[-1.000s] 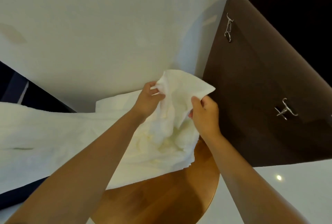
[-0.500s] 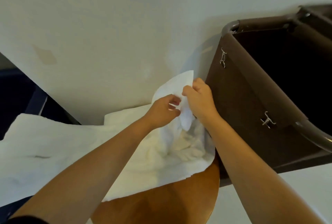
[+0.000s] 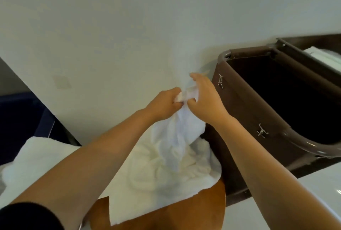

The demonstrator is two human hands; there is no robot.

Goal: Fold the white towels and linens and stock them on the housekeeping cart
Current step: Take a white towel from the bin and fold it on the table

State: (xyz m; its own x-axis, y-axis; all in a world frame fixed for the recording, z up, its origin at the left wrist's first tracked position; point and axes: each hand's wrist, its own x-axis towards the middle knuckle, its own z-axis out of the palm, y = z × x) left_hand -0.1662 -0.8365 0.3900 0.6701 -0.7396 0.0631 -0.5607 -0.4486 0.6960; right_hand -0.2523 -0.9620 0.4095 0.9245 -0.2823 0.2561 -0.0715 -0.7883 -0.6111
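- a small white towel [image 3: 178,134] is held up above a rumpled heap of white linens [image 3: 166,172]; its gathered top edge is pinched between both hands and its soft, creased body hangs down, the lower end touching the heap.
- the left hand [image 3: 166,103] is curled, its fingers [image 3: 178,98] clamped together on the towel's bunched edge, forearm stretched forward and up.
- the right hand [image 3: 204,100] is set just beside the left, thumb and lower fingers closed on the same edge, while the upper fingers are raised and spread slightly.
- the heap is spread over a rounded, smooth wooden surface [image 3: 184,216], with a flat terry sheet reaching to the left.
- a dark brown fabric bag [image 3: 245,119] of the housekeeping cart, hung on a rounded frame with metal clips [image 3: 262,131], stands just right of the hands.
- a plain pale wall [image 3: 129,27] is seen behind.
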